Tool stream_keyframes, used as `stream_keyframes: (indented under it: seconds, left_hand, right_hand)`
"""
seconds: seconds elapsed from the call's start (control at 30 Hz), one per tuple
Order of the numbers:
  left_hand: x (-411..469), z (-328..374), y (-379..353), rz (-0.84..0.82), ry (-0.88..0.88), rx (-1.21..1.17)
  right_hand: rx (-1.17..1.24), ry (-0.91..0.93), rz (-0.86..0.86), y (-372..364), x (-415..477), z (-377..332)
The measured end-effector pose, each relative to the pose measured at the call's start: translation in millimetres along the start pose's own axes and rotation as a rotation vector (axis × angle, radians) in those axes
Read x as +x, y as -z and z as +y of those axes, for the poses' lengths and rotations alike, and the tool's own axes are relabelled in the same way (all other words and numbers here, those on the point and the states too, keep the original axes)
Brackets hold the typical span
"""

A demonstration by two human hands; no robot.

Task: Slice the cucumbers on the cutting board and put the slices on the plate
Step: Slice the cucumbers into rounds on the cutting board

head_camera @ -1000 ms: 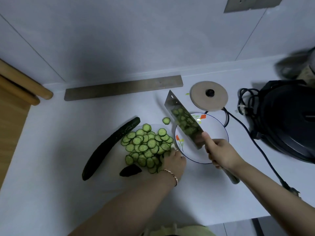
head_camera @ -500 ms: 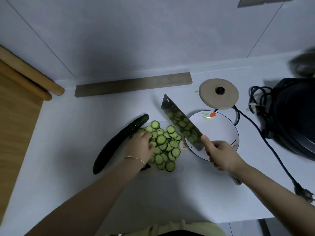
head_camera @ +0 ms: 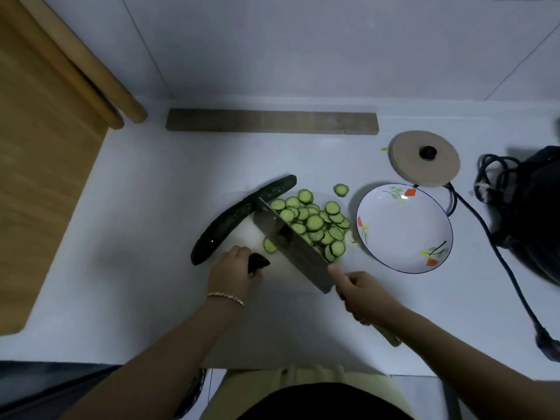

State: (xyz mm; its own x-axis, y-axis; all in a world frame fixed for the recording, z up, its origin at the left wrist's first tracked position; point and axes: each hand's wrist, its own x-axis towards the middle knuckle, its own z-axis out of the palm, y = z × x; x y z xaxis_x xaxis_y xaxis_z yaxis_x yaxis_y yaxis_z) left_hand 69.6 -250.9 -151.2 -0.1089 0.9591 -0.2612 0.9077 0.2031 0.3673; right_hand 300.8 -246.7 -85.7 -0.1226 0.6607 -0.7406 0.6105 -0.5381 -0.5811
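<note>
A whole dark cucumber (head_camera: 239,219) lies slanted on the pale cutting board (head_camera: 242,237). A heap of green cucumber slices (head_camera: 315,222) sits right of it; one slice (head_camera: 341,189) lies apart behind the heap. My right hand (head_camera: 363,294) grips the cleaver (head_camera: 291,244), whose blade stands against the left side of the heap. My left hand (head_camera: 230,272) holds the dark cucumber end piece (head_camera: 257,262) on the board's near side. The white flowered plate (head_camera: 404,227) stands right of the heap with nothing in it.
A round wooden lid (head_camera: 424,159) lies behind the plate. A black appliance (head_camera: 539,207) and its cord (head_camera: 500,256) fill the right side. A grey strip (head_camera: 272,123) runs along the wall. A wooden board (head_camera: 36,165) leans at the left.
The cleaver came off the plate and down to the left side of the slice heap. My left hand left the heap and took the dark end piece at the board's near side.
</note>
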Motion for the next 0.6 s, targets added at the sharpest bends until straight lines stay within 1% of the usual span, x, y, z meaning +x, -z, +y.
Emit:
stream_keyframes:
  seconds: [0.1,0.2,0.37,0.5,0.6]
  left_hand:
    - [-5,-8,3,-0.01,0.039,0.013]
    - [-6,-7,3,-0.033,0.049,0.018]
    - [-5,5,0,-0.06,0.019,0.077]
    - [-3,18,-5,-0.053,-0.021,0.06]
    - [-1,27,-9,-0.029,-0.049,0.02]
  right_hand:
    - [-0.012,-0.026,-0.077,-16,7,-1]
    - [-0.026,-0.067,-0.102,-19,13,0]
    - [0.004,-0.129,-0.055,-6,14,6]
    - [0.058,-0.147,0.0,4,11,10]
    - [0.053,-0.14,0.007,4,10,10]
